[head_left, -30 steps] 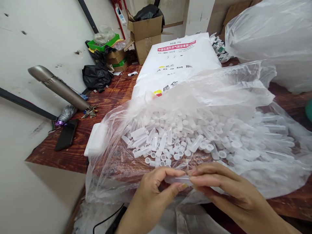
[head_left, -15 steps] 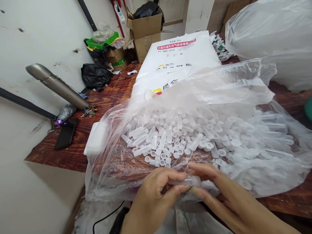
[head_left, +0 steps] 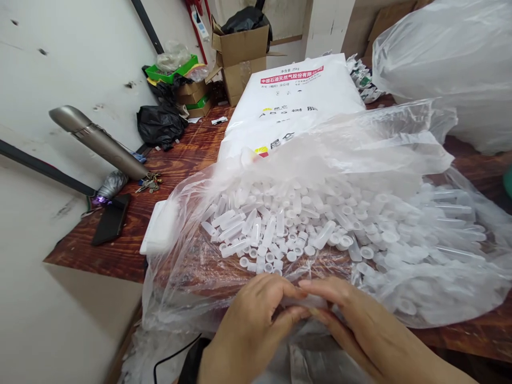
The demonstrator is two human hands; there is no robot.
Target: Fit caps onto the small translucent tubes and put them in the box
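Between my two hands, at the bottom centre, is a translucent plastic tube (head_left: pixel 307 301), mostly covered by my fingers. My left hand (head_left: pixel 254 317) pinches its left part between thumb and fingers. My right hand (head_left: pixel 356 320) closes around the other end, where a cap shows faintly. The fingertips of both hands nearly meet. Just beyond them lies a heap of loose white caps (head_left: pixel 276 261) and clear tapered tubes (head_left: pixel 269 232), spread on an opened clear plastic bag (head_left: pixel 192 272). More tubes (head_left: pixel 452 221) sit inside the bag's right side.
A white printed sack (head_left: pixel 288 96) lies behind the heap. On the left are a phone (head_left: pixel 111 220), keys (head_left: pixel 149 183), a metal flask (head_left: pixel 100 141) and a black plastic bag (head_left: pixel 161 125). Cardboard boxes (head_left: pixel 244 50) stand at the back. A large filled plastic bag (head_left: pixel 444 69) occupies the back right.
My right hand's fingers have moved left and closed further over the tube's end, hiding more of it. The view has shifted slightly.
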